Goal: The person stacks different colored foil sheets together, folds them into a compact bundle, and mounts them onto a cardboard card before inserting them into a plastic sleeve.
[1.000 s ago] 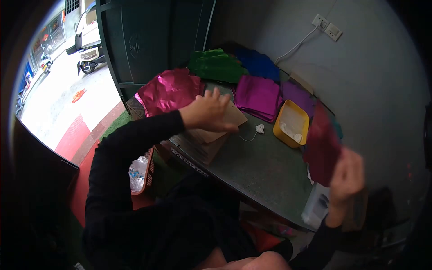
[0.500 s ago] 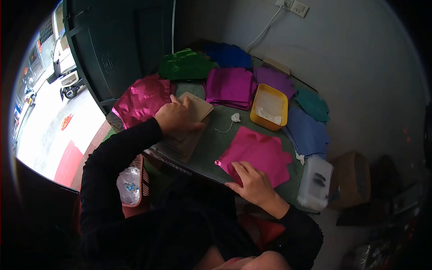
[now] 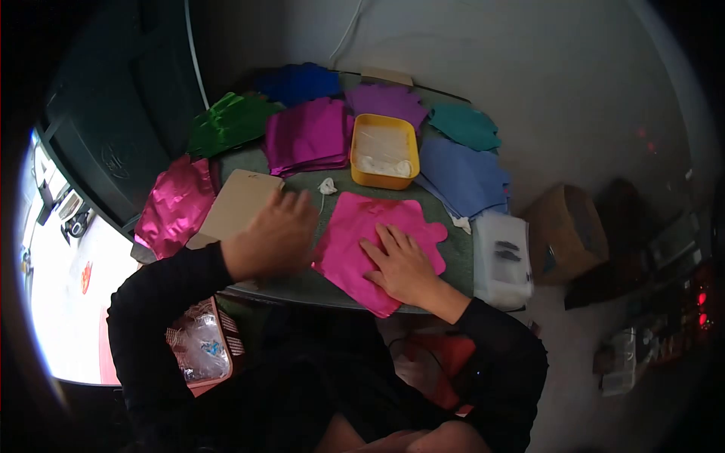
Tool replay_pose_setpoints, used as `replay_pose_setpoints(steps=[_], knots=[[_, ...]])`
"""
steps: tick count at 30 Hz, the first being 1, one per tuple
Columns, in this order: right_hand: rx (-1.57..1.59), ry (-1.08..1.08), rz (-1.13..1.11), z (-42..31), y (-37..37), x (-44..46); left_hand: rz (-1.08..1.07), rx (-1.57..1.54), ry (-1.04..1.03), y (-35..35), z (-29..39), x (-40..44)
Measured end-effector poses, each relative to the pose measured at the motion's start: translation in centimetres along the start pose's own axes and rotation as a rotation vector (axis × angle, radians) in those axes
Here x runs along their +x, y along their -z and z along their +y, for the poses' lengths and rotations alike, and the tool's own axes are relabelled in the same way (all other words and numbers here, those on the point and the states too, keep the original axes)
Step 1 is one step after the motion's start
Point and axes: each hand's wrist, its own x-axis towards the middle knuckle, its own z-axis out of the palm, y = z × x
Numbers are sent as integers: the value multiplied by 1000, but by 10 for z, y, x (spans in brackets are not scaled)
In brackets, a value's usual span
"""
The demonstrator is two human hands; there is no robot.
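My right hand (image 3: 404, 264) lies flat with spread fingers on a pink foil sheet (image 3: 351, 238) with a wavy outline, near the table's front edge. To its left, my left hand (image 3: 276, 234) is smeared by motion, at the right side of a beige board (image 3: 238, 200). Its fingers are too blurred to show whether they hold anything. A small white knotted piece (image 3: 327, 186) with a thin string lies just beyond the pink sheet. Behind that stands a yellow tub (image 3: 385, 180) with whitish contents.
Foil stacks ring the table: dark pink (image 3: 177, 204), green (image 3: 230, 124), magenta (image 3: 306, 140), blue (image 3: 302, 83), purple (image 3: 385, 104), teal (image 3: 464, 127) and periwinkle (image 3: 464, 177). A translucent box (image 3: 498, 275) stands right, beside a cardboard box (image 3: 566, 234). A basket (image 3: 226, 332) sits below left.
The view has swung right, shifting the table leftward in frame. My left hand has moved from the board toward the pink sheet. My right hand has slid from the sheet's near edge onto its middle.
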Motion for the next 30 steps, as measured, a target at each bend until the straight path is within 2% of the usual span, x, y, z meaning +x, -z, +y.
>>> replay_pose_setpoints(steps=[2,5,7,9,10,12,15,19,21,30], knots=[[-7,-23,7,-8,0,4,-64,-93,-213,-3,19,15],[65,13,2,-8,6,4,-137,-173,-320,-16,36,34],[66,-3,55,-1,13,1,-157,-170,-307,-18,44,40],[44,-24,208,18,26,-5,-341,-109,-299,-20,46,45],[45,-26,292,27,39,-7,-336,-112,-296,-22,44,46],[66,-99,317,55,51,-12,-246,-123,-330,-27,41,47],[-46,-232,347,98,57,-12,-296,-137,-312,-23,38,55],[-142,-302,342,147,45,4,-281,-122,-320,-23,41,64],[-189,-306,307,157,39,19,-213,-116,-331,-18,43,69],[-413,-279,155,173,5,66,-176,-259,-319,-10,55,102]])
